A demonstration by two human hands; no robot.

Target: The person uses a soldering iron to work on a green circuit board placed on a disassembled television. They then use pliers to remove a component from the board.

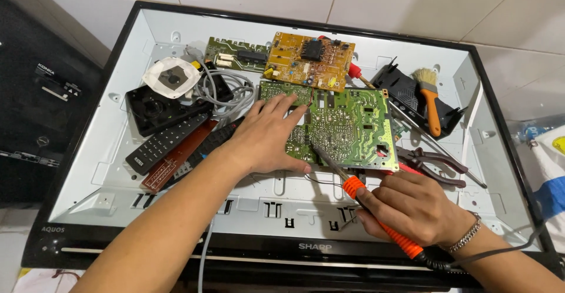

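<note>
left hand lies flat, fingers spread, on my green printed circuit board mid-frame; right hand fist-grips orange-handled soldering iron, tip angled onto board.

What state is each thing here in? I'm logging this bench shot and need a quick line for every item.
left hand: flat, pressing the green circuit board.
right hand: gripping the soldering iron.
soldering iron: held, tip on the board.
green circuit board: lying solder side up.
yellow circuit board: lying loose, components up.
paintbrush: resting on a black part.
pliers: lying closed.
remote control: lying face up.
</note>
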